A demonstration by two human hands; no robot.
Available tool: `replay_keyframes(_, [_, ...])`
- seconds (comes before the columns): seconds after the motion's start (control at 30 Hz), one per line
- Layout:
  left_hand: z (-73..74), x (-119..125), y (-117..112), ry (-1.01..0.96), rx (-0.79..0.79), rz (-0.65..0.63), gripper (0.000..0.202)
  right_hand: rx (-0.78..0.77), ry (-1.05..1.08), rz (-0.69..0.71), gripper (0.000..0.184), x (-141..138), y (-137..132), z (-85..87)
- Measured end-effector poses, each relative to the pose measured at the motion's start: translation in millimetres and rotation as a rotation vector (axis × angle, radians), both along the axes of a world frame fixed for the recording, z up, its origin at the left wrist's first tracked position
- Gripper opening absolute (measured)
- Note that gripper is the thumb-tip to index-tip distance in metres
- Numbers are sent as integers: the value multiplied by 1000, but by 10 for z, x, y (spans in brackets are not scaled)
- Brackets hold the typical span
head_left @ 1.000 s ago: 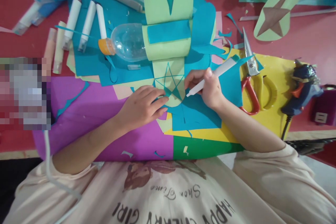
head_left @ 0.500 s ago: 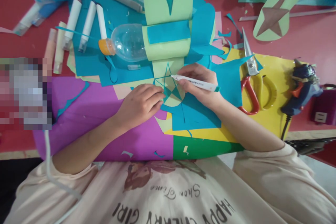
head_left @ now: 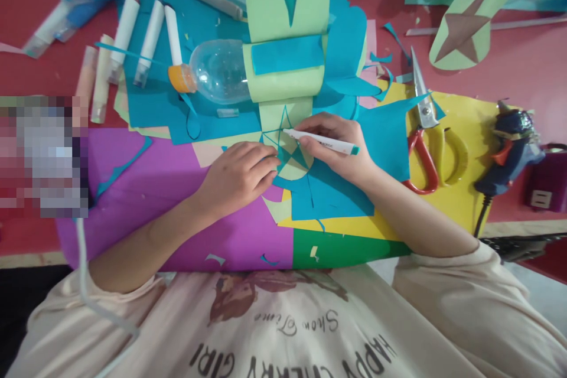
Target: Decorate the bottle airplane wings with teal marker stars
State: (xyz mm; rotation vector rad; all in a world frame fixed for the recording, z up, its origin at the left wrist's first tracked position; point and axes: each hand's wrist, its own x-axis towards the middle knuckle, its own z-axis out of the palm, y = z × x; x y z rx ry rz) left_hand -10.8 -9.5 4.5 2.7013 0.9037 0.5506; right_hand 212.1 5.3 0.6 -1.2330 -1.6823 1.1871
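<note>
My right hand (head_left: pixel 343 150) is closed around a white marker (head_left: pixel 321 141) with a teal cap end, and its tip rests on a teal star outline drawn on a light green paper tab (head_left: pixel 287 142). My left hand (head_left: pixel 241 177) lies on the lower left edge of that tab, fingers curled and pressing it down. The tab belongs to a long light green paper strip (head_left: pixel 286 18) wrapped over a clear plastic bottle (head_left: pixel 215 78) with an orange cap. Blue paper (head_left: pixel 328 189) lies beneath the tab.
Several white markers (head_left: pixel 148 41) lie at upper left on blue paper. Red-handled scissors (head_left: pixel 420 124) rest on yellow paper to the right, beside a blue glue gun (head_left: pixel 509 147). Purple (head_left: pixel 177 189), green and yellow sheets cover the board. Another star piece (head_left: pixel 460 26) lies at upper right.
My right hand turned the marker from pointing down-left to lying nearly level, tip to the left on the star. The left hand has stayed on the tab.
</note>
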Motion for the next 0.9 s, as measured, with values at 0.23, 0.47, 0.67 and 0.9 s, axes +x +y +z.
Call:
replay_keyframes(0.23, [6,7,3,-5,29,-10,21,-28,-41,-4,24,-5,-2,-10])
replay_keyframes(0.47, [-9,-5,4,20,-26,-7,23,-25,-73,43,23,2,2,6])
replay_keyframes(0.67, [-6,1,6,0,-2,-10,22,25,-85,105,25,25,-3,-3])
replay_keyframes(0.9, [-7,-5,0,26,-22,-11,24,-16,-69,27,31,20,-5,-3])
